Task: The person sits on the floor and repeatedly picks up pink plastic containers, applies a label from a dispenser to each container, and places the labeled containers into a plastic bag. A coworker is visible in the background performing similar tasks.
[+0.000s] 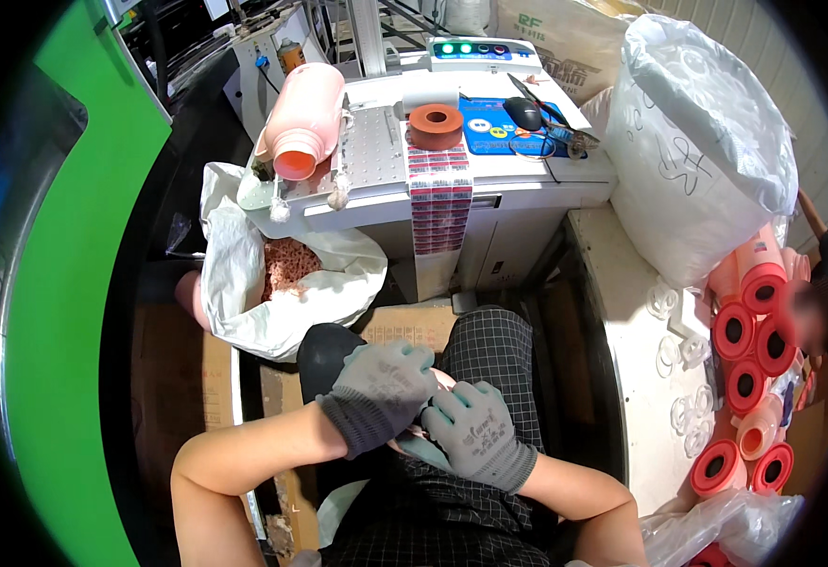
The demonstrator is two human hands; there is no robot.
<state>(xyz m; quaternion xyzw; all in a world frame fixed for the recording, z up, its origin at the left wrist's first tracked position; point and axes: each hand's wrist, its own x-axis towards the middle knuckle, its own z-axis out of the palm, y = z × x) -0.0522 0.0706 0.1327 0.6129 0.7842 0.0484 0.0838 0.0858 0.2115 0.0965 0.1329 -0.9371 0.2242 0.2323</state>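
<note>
Head view, pink item (445,380), between left hand (387,383) and right hand (478,437)

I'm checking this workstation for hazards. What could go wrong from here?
The mostly hidden pink object between the grey-gloved left hand and grey-gloved right hand might slip, as it is above the lap.

The pale pink plastic bottle lying on its side, mouth near the edge of the white flat-topped machine, could be knocked off.

The open white sack could tip, spilling its pinkish crumbly scraps.
</note>
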